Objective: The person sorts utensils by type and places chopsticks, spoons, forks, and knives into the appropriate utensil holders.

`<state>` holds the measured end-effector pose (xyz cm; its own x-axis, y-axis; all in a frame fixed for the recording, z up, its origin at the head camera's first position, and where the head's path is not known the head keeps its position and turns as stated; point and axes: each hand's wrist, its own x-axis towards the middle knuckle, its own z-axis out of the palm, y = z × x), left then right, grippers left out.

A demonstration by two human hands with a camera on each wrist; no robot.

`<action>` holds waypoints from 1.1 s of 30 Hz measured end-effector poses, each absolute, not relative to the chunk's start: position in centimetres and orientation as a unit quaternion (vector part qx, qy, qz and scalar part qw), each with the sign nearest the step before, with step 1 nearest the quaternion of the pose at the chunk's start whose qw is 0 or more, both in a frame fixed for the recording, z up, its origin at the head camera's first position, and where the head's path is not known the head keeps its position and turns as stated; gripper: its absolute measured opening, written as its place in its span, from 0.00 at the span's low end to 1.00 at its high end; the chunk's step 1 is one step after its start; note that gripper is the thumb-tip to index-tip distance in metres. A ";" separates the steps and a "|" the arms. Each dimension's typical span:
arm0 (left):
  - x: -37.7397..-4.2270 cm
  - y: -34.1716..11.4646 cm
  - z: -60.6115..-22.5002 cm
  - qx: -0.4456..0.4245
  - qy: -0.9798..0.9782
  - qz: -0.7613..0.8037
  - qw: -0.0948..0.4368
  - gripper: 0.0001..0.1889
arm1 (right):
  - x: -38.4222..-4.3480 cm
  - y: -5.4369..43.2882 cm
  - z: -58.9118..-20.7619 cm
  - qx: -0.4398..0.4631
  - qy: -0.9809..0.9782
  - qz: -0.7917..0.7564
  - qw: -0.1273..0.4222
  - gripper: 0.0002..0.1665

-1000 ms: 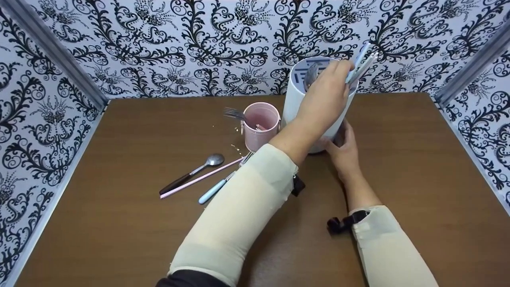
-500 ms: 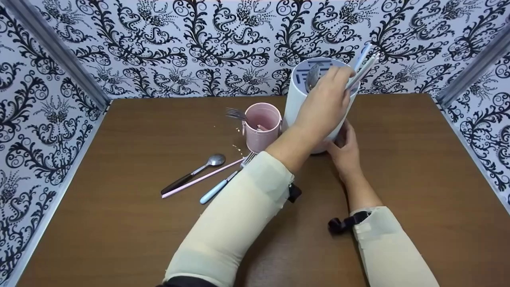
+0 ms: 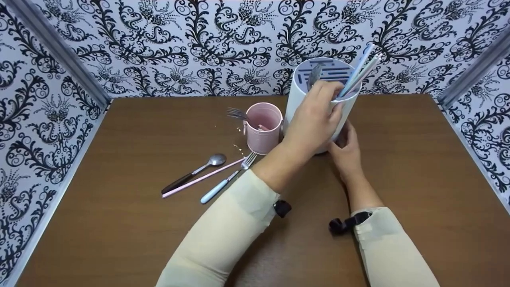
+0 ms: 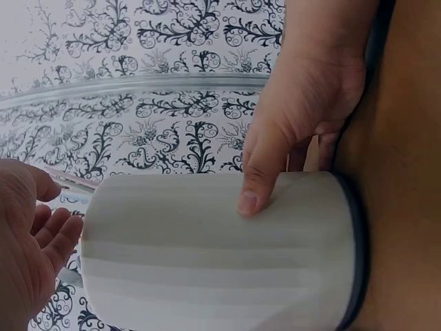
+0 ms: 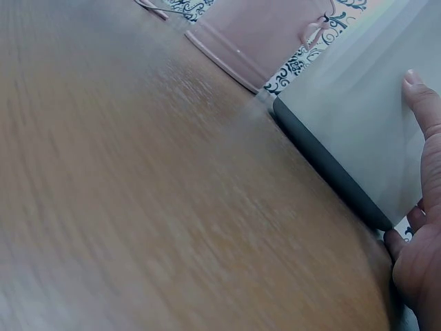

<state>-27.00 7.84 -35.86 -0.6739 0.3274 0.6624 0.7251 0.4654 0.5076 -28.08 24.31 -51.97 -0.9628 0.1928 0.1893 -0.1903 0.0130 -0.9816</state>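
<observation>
A tall white utensil holder [image 3: 293, 101] with a slotted top stands at the back right of the table. Several pale chopsticks [image 3: 360, 71] lean out of its right side, and a spoon [image 3: 314, 74] rises near its left rim. My left hand [image 3: 312, 121] is at the front rim; the left wrist view shows its fingers loosely bent, thumb apart, with nothing between them. Low on the holder's right side, my right hand [image 3: 347, 159] grips it, thumb in front and fingers behind, as the left wrist view shows. The chopsticks' lower ends are hidden.
Left of the holder stands a pink cup [image 3: 261, 139] with a fork [image 3: 238, 114] leaning out. In front lie a dark-handled spoon [image 3: 195, 171], a pink chopstick [image 3: 203, 178] and a blue-handled fork [image 3: 227, 181]. Patterned walls [image 3: 179, 48] enclose the table.
My left hand has let go of the chopsticks and drawn down and toward me, off the holder's top. The chopsticks stay leaning in the holder. My right hand keeps its grip low on it.
</observation>
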 end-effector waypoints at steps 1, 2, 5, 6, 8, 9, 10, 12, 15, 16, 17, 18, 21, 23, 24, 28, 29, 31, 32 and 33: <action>-26.8 7.6 -36.1 -0.320 -0.821 -0.404 0.245 0.15 | -28.0 24.3 -51.9 0.000 -0.699 0.702 0.137 0.52; -26.7 7.4 -36.3 -0.319 -0.822 -0.403 0.245 0.15 | -28.0 24.3 -51.9 0.003 -0.699 0.701 0.137 0.53; -26.2 6.8 -37.1 -0.314 -0.826 -0.400 0.244 0.15 | -28.0 24.3 -52.0 0.011 -0.689 0.712 0.132 0.53; -26.0 6.5 -37.3 -0.313 -0.824 -0.402 0.245 0.15 | -28.0 24.3 -52.0 0.014 -0.686 0.716 0.130 0.54; -25.6 6.0 -37.8 -0.313 -0.820 -0.410 0.249 0.14 | -28.0 24.3 -52.0 0.014 -0.681 0.721 0.127 0.54; -25.3 5.8 -38.0 -0.315 -0.816 -0.414 0.251 0.14 | -28.0 24.2 -51.9 0.013 -0.678 0.724 0.127 0.54; -25.1 5.5 -38.3 -0.318 -0.812 -0.419 0.253 0.13 | -27.9 24.2 -51.9 0.011 -0.678 0.724 0.128 0.54; -24.7 5.1 -38.8 -0.320 -0.809 -0.420 0.258 0.13 | -27.9 24.3 -51.8 0.005 -0.681 0.721 0.127 0.55; -24.1 4.4 -39.8 -0.319 -0.810 -0.415 0.264 0.13 | -27.9 24.4 -51.6 -0.008 -0.686 0.716 0.125 0.55; -23.9 4.2 -40.1 -0.319 -0.811 -0.412 0.266 0.13 | -28.0 24.4 -51.7 -0.013 -0.689 0.714 0.123 0.55; -23.7 3.9 -40.4 -0.318 -0.813 -0.408 0.268 0.13 | -28.0 24.4 -51.7 -0.017 -0.692 0.711 0.123 0.56; -23.5 3.7 -40.7 -0.318 -0.814 -0.404 0.269 0.13 | -28.0 24.3 -51.7 -0.019 -0.693 0.710 0.123 0.55; -23.0 2.9 -41.7 -0.322 -0.818 -0.390 0.276 0.13 | -28.0 24.2 -51.8 -0.021 -0.690 0.712 0.128 0.56; -22.6 2.3 -42.3 -0.324 -0.820 -0.381 0.279 0.14 | -28.0 24.1 -51.9 -0.019 -0.687 0.715 0.132 0.55; -22.4 2.0 -42.5 -0.325 -0.820 -0.377 0.282 0.14 | -28.0 24.1 -51.9 -0.019 -0.686 0.715 0.133 0.55; -21.9 1.1 -43.6 -0.325 -0.820 -0.374 0.288 0.15 | -28.1 24.0 -51.8 -0.024 -0.688 0.713 0.135 0.54; -21.7 0.9 -43.8 -0.323 -0.820 -0.375 0.288 0.15 | -28.0 24.0 -51.8 -0.026 -0.690 0.711 0.135 0.55; -21.5 0.5 -44.2 -0.317 -0.823 -0.381 0.279 0.15 | -28.1 24.0 -51.8 -0.030 -0.695 0.706 0.135 0.55; -21.4 0.3 -44.3 -0.313 -0.825 -0.383 0.273 0.15 | -28.0 24.0 -51.8 -0.031 -0.696 0.704 0.135 0.55; -21.2 0.1 -44.5 -0.309 -0.827 -0.387 0.265 0.16 | -28.0 24.0 -51.8 -0.028 -0.694 0.706 0.134 0.55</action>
<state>-21.23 0.09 -44.45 -0.6692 0.3058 0.6773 0.7160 0.5092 0.4775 -28.05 24.00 -51.79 -0.9625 0.2282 0.1467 -0.1505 0.0004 -0.9886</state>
